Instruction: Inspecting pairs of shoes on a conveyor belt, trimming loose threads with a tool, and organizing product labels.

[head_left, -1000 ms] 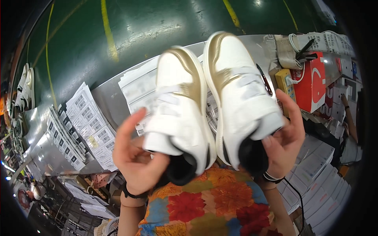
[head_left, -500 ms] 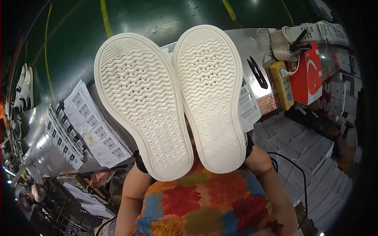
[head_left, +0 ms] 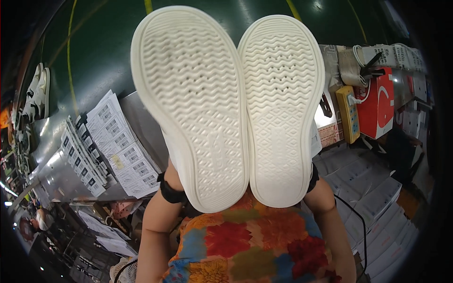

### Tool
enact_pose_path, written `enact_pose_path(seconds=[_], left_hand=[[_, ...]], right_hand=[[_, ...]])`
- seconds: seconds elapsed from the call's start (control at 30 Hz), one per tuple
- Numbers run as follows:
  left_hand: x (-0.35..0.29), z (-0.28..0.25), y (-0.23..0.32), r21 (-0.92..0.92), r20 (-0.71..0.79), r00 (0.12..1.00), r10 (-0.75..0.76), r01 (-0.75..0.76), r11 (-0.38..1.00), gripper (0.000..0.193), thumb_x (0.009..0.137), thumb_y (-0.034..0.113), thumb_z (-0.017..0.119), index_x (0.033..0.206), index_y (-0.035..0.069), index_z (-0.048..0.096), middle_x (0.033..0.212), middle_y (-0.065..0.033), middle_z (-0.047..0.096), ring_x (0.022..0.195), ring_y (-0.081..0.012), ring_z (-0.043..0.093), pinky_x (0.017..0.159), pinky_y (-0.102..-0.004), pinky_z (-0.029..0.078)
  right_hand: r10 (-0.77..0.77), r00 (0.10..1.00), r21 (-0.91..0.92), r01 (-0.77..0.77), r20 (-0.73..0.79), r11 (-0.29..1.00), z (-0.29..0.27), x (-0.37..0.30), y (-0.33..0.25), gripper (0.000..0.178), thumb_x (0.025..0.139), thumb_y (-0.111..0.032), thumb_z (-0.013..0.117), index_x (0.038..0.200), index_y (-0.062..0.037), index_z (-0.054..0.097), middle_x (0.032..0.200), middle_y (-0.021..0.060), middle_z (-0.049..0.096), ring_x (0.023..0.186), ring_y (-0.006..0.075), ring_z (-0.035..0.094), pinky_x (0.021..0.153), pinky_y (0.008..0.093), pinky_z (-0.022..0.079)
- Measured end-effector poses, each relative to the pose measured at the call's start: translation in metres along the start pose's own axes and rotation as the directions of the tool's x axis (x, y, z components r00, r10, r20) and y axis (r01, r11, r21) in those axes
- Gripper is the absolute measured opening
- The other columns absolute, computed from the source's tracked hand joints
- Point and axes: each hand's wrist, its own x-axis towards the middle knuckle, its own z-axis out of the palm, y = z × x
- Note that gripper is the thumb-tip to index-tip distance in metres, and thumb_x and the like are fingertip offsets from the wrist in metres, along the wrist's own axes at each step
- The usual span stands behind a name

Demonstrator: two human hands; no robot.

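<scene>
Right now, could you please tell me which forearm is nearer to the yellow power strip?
Right: the right forearm is below the yellow power strip in view; the left forearm is farther away, across the white shoes.

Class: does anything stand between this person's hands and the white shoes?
Nothing visible does. The shoes themselves hide the right hand and most of the left hand, so the contact cannot be seen. The papers lie off to the left.
</scene>
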Motion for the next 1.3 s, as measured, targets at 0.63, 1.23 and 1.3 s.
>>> enact_pose_path(seconds=[0.63,1.23,1.3], left_hand=[[-0.034,0.002,0.098,0.871,0.426,0.874,0.233,-0.466,0.155,0.034,0.089,0.005,0.059,0.123,-0.001,0.061,0.121,-0.0123,0.066,0.113,-0.0223,0.062,0.100,-0.0348,0.044],[-0.002,-0.008,-0.013,0.459,0.724,0.689,-0.029,-0.512,-0.726,0.095,0.060,0.043,0.084,0.138,0.003,0.050,0.151,-0.0133,0.040,0.138,-0.0444,0.034,0.100,-0.0703,0.031],[-0.004,-0.008,-0.014,0.461,0.723,0.691,-0.020,-0.503,-0.731,0.093,0.060,0.043,0.084,0.137,0.004,0.051,0.150,-0.0130,0.041,0.138,-0.0442,0.034,0.099,-0.0696,0.032]], right_hand=[[-0.293,0.711,-0.767,0.565,0.639,-0.305,0.009,0.051,0.002,0.032,0.080,-0.011,0.071,0.110,-0.0023,0.064,0.110,0.0145,0.061,0.103,0.0316,0.058,0.084,0.0386,0.050],[-0.169,0.696,-0.669,0.551,0.698,-0.499,-0.016,0.046,0.032,0.049,0.068,-0.024,0.079,0.116,-0.0173,0.071,0.082,0.0015,0.050,0.080,0.0214,0.050,0.065,0.0316,0.047],[-0.162,0.684,-0.651,0.555,0.712,-0.518,-0.017,0.047,0.034,0.042,0.071,-0.022,0.077,0.113,-0.0155,0.072,0.080,0.0017,0.050,0.079,0.0217,0.051,0.064,0.0318,0.048]])
